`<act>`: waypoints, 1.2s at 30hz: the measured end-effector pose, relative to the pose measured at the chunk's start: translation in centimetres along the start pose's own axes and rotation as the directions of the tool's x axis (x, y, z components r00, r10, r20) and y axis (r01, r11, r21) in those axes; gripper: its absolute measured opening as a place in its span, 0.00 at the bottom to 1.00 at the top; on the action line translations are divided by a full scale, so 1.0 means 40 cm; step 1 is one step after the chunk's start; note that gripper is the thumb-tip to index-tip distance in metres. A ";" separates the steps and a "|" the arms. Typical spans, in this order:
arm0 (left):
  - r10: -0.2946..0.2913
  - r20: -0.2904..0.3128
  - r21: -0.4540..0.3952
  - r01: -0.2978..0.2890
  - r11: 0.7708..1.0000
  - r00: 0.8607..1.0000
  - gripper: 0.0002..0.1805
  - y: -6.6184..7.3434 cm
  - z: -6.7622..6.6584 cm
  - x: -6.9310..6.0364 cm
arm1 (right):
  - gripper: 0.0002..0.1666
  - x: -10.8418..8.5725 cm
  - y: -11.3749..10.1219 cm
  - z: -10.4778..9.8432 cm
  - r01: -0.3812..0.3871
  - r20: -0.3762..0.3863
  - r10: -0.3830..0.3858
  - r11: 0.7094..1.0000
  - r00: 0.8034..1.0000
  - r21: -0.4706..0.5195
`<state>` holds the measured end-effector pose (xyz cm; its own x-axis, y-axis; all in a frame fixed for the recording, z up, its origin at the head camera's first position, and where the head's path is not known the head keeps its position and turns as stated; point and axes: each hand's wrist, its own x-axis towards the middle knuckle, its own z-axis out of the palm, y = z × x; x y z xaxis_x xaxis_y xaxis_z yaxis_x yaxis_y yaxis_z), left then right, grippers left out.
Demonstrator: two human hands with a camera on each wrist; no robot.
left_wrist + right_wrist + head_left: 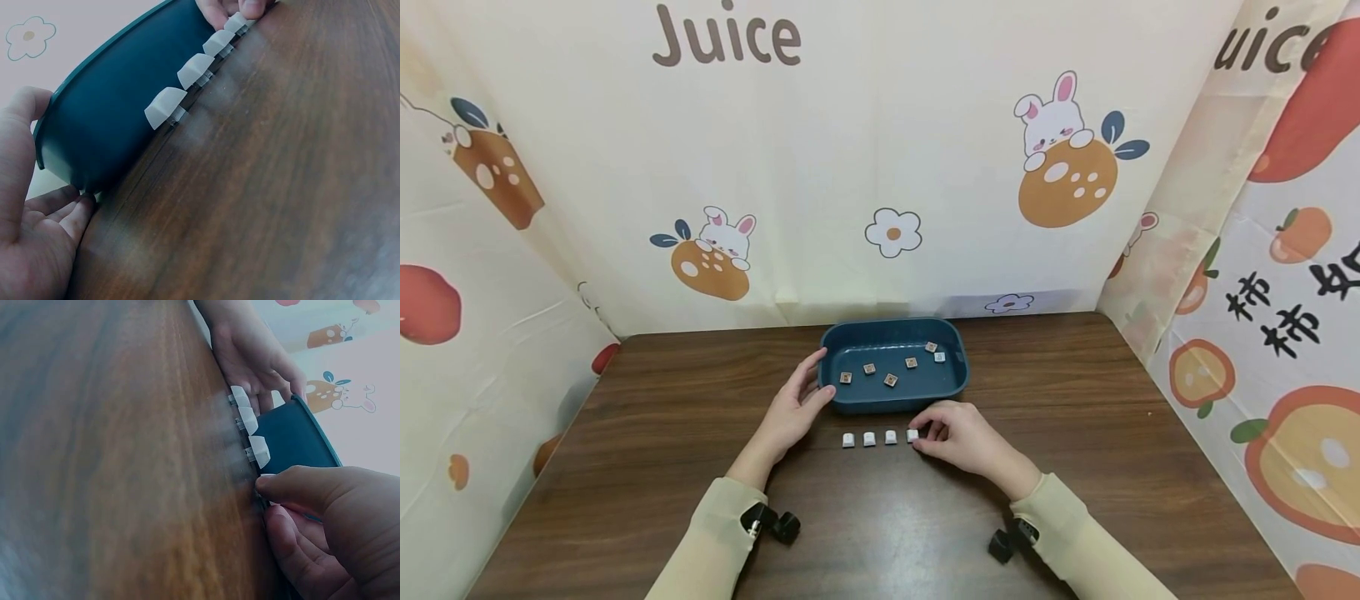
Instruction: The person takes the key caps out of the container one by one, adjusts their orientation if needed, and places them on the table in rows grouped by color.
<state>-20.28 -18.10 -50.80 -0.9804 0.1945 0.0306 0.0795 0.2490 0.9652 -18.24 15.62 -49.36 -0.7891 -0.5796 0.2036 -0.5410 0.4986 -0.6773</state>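
Note:
Four small things stand in a row in front of the blue tray: white keycaps [869, 439] with clear stems beneath, tops sloped in the left wrist view. At the row's right end my right hand [958, 437] pinches the last white keycap [912, 436] between thumb and fingers, at the tabletop. My left hand [792, 410] holds the left end of the tray [880, 407], thumb at the rim and other fingers lower on the outside. In the right wrist view, the thumb [300, 486] mostly hides the pinched keycap.
Inside the tray lie several small brown-and-white square pieces [869, 368] and a whiter one [939, 357]. The tray sits near the back edge of the brown wooden table [662, 433]. Printed curtains [835, 167] hang behind it and at both sides.

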 end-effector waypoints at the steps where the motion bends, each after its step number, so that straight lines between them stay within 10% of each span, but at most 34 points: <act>1: 0.000 -0.001 0.001 0.000 1.000 1.000 0.37 0.002 0.000 0.000 | 0.10 0.000 0.000 -0.001 0.000 0.003 0.000 1.000 1.000 0.000; 16: 0.001 -0.005 -0.007 -0.001 1.000 1.000 0.36 0.007 0.005 -0.002 | 0.08 0.002 -0.054 -0.091 -0.033 -0.046 0.037 0.996 0.998 0.083; 23: -0.007 -0.001 -0.011 0.007 1.000 1.000 0.37 0.008 -0.001 -0.004 | 0.17 0.077 -0.076 -0.104 -0.041 -0.182 0.049 0.998 0.982 0.046; 36: -0.008 -0.006 -0.007 0.008 1.000 1.000 0.36 0.011 0.000 -0.003 | 0.31 0.210 -0.023 -0.111 -0.214 -0.101 0.212 0.977 0.972 -0.006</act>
<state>-20.12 -18.02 -50.39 -0.9820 0.1871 0.0241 0.0702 0.2437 0.9673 -25.66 13.13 -43.89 -0.9111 -0.3925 0.1259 -0.3616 0.6145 -0.7012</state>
